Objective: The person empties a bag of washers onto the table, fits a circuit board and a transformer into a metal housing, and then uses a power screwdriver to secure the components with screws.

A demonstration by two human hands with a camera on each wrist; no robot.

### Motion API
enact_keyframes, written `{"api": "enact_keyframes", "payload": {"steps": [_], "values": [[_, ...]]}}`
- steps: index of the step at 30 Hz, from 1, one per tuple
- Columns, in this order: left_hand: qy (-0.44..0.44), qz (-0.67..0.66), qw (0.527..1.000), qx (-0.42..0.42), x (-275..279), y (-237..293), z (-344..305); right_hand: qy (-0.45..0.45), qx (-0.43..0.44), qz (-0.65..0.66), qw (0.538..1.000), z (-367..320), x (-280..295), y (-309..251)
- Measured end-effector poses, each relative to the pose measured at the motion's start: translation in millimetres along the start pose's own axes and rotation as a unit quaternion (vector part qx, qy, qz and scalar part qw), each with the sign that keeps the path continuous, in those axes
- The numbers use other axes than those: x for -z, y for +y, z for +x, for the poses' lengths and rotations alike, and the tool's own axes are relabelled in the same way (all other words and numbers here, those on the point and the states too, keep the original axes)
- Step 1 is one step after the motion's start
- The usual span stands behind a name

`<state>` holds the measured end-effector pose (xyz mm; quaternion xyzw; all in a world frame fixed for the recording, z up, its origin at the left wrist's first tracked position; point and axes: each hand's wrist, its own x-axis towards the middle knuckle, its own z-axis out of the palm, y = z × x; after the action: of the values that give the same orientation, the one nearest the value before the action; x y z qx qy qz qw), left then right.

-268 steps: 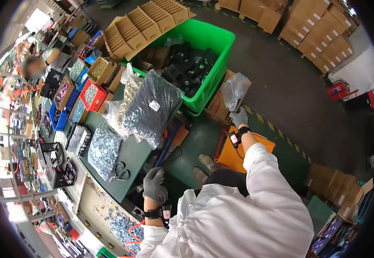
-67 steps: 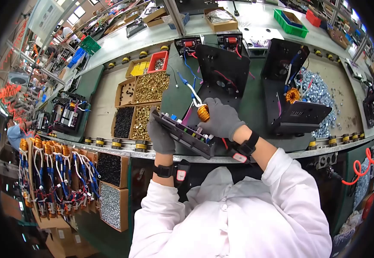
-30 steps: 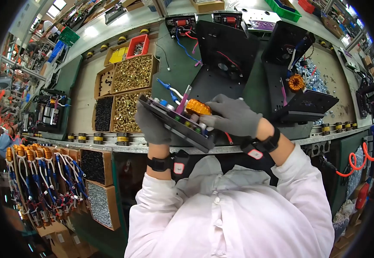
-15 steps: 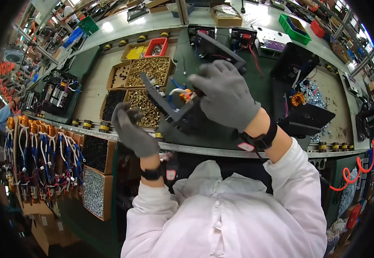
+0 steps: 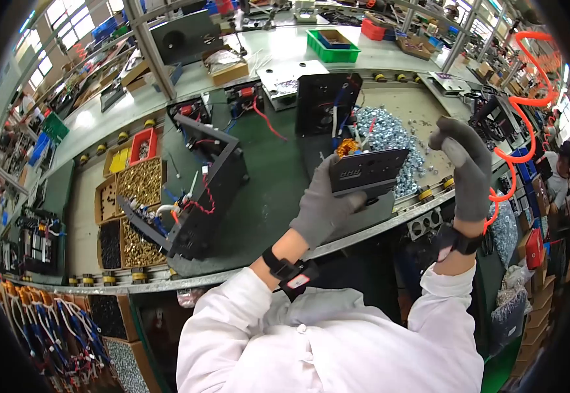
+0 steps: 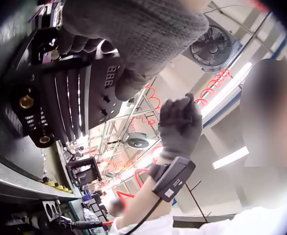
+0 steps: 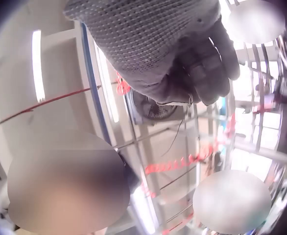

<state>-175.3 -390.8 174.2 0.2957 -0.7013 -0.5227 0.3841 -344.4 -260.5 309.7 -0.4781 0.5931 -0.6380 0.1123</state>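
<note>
My gloved left hand [image 5: 322,211] grips the near upright panel of a black metal housing [image 5: 371,171], thumb on the outer face and fingers behind the edge. In the left wrist view, vent slots and round feet show on the housing [image 6: 70,100] beside the left hand [image 6: 133,36]. An orange copper coil [image 5: 347,148] with white and blue leads sits inside it. My gloved right hand [image 5: 467,167] is raised to the right, fingers loosely bent, nothing seen in it. Another black housing [image 5: 216,196] stands on the left, a narrow component-laden panel [image 5: 146,226] leaning out from it.
Loose silvery fasteners [image 5: 390,141] lie heaped behind the housing. Boxes of brass fasteners [image 5: 139,183] and a red bin [image 5: 143,145] stand at the left. A red coiled hose [image 5: 517,124] hangs at the right. Wired coils [image 5: 49,327] hang at the lower left.
The hands have left the component-laden panel, which stands with the left-hand housing. The left hand has moved right to the other housing; the right hand has risen rightward. The head view has turned right.
</note>
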Motion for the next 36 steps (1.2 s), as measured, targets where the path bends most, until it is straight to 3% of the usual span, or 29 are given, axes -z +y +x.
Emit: {"api": "enact_keyframes", "payload": {"steps": [1, 2, 4, 8, 9, 11, 12, 13, 14, 15, 16, 18, 20, 23, 25, 26, 28, 31, 32, 34, 36], "values": [[-0.05, -0.141, 0.982, 0.111, -4.6, 1.5, 5.1, 0.002, -0.049, -0.028, 0.998, 8.6, 12.5, 11.7], [-0.055, -0.14, 0.983, 0.106, -3.2, 4.0, 6.1, 0.008, -0.07, -0.029, 0.997, 14.5, 15.0, 26.1], [-0.078, -0.202, 0.968, 0.129, 15.7, 7.3, 3.1, -0.068, -0.104, -0.022, 0.992, 26.3, 23.7, 75.7], [-0.122, -0.186, 0.966, 0.131, 77.8, -6.5, -13.6, -0.275, 0.092, -0.068, 0.955, 28.0, -18.4, 108.0], [-0.138, -0.196, 0.96, 0.147, 93.0, -0.2, -18.3, -0.275, 0.086, -0.058, 0.956, 25.6, -35.8, 109.1], [-0.179, -0.2, 0.949, 0.168, 115.7, 5.4, -19.9, -0.348, 0.253, -0.25, 0.868, 21.2, -66.5, 109.1], [-0.198, -0.177, 0.952, 0.153, 121.7, 5.2, -17.0, -0.347, 0.253, -0.243, 0.87, 19.7, -74.6, 111.4], [-0.197, -0.171, 0.953, 0.155, 121.9, 5.9, -11.3, -0.398, 0.259, -0.322, 0.819, 16.3, -81.2, 113.5], [-0.16, -0.084, 0.979, 0.093, 121.2, 6.6, -2.3, -0.444, 0.262, -0.4, 0.758, 13.9, -86.7, 114.0], [-0.123, 0.002, 0.992, 0.03, 119.1, 7.6, 7.5, -0.453, 0.248, -0.455, 0.726, 13.6, -88.3, 107.7], [-0.125, 0.004, 0.992, 0.03, 116.8, 8.8, 16.8, -0.451, 0.247, -0.455, 0.727, 10.3, -89.7, 107.5], [-0.107, -0.128, 0.967, 0.19, 113.0, 10.6, 35.5, -0.45, 0.136, -0.567, 0.676, 0.9, -93.1, 109.5], [-0.138, -0.095, 0.973, 0.158, 112.7, 3.6, 53.0, -0.435, 0.133, -0.583, 0.673, -3.4, -99.1, 113.5], [-0.19, -0.044, 0.963, 0.185, 104.9, -5.0, 73.4, -0.444, 0.136, -0.571, 0.677, -2.1, -98.9, 114.0], [-0.247, -0.045, 0.946, 0.207, 100.0, -10.6, 80.3, -0.358, 0.268, -0.49, 0.748, -5.5, -87.8, 122.7], [-0.245, -0.046, 0.946, 0.208, 98.7, -11.4, 81.5, -0.36, 0.269, -0.489, 0.748, -6.4, -84.0, 123.8], [-0.296, -0.061, 0.938, 0.172, 95.9, -8.0, 84.7, -0.301, 0.389, -0.407, 0.77, -6.7, -78.5, 125.8], [-0.33, -0.167, 0.913, 0.172, 84.6, -12.6, 91.0, -0.236, 0.494, -0.374, 0.748, -4.6, -76.4, 124.9], [-0.391, -0.181, 0.892, 0.139, 85.5, -12.0, 94.5, -0.207, 0.537, -0.355, 0.737, -4.6, -73.7, 123.2], [-0.422, -0.307, 0.841, 0.144, 74.6, 6.9, 92.1, -0.174, 0.591, -0.297, 0.73, -2.1, -81.5, 121.1], [-0.404, -0.268, 0.861, 0.156, 82.7, 0.2, 96.1, -0.144, 0.573, -0.298, 0.75, -0.2, -88.6, 110.2]]}}
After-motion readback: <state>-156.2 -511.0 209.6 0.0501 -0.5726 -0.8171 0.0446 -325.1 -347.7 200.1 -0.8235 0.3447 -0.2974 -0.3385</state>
